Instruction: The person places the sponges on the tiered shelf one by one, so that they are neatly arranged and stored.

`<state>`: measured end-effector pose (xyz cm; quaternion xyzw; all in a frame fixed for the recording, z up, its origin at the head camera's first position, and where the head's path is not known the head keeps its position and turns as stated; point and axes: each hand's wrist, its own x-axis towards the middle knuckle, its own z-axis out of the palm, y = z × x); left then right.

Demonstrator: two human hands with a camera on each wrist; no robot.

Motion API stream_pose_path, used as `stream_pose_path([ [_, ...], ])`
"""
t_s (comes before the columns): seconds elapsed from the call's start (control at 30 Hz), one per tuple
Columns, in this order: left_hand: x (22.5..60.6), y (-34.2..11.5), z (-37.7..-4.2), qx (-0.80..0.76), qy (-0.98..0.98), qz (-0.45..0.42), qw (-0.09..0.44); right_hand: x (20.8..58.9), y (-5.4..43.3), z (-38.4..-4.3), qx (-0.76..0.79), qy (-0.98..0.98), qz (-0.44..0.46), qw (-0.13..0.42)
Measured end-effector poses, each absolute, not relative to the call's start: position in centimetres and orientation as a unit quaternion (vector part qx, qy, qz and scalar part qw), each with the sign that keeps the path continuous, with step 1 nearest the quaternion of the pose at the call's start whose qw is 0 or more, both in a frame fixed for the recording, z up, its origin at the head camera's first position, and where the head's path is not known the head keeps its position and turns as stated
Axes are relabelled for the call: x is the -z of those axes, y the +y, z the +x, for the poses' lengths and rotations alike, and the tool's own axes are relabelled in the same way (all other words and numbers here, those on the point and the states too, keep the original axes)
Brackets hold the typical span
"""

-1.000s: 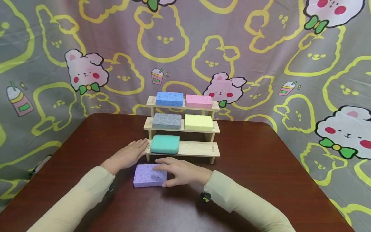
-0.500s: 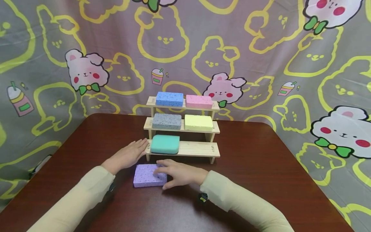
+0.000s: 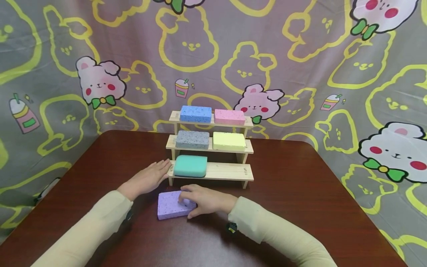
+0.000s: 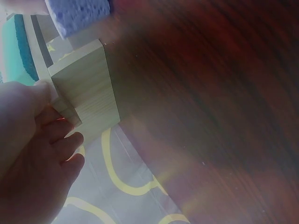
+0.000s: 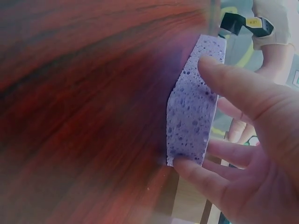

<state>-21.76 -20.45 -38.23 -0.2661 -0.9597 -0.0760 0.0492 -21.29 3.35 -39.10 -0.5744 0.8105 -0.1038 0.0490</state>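
A purple sponge [image 3: 171, 205] is on the table in front of the rack, its near left corner turned slightly toward me. My right hand [image 3: 208, 200] grips it at its right end; in the right wrist view the thumb lies along one side of the sponge [image 5: 191, 107] and a fingertip on the other. My left hand [image 3: 148, 180] holds the left end of the bottom shelf of the wooden step rack [image 3: 230, 170]. Seen from the left wrist, the thumb and fingers of that hand [image 4: 35, 144] pinch the shelf's end.
A teal sponge [image 3: 190, 165] sits on the bottom shelf's left half. Grey [image 3: 192, 139] and yellow sponges [image 3: 228, 141] share the middle shelf; blue [image 3: 195, 114] and pink sponges [image 3: 229, 116] are on top. A patterned curtain [image 3: 200, 55] hangs behind the table [image 3: 293, 193].
The right hand has closed on the purple sponge, which has shifted a little to the right and toward me and turned slightly. My left hand stays at the shelf's end.
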Motion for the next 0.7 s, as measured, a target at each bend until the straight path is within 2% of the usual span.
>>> stream_pose_path([
  [0.33,38.4,-20.4,-21.9,0.074,-0.96,-0.265,0.052,39.0,3.9,-21.5,0.09,0.817,-0.567,0.047],
  [0.7,38.4,-20.4,-21.9,0.069,-0.962,-0.26,0.054,37.5,6.3,-21.5,0.118,0.799,-0.59,0.017],
])
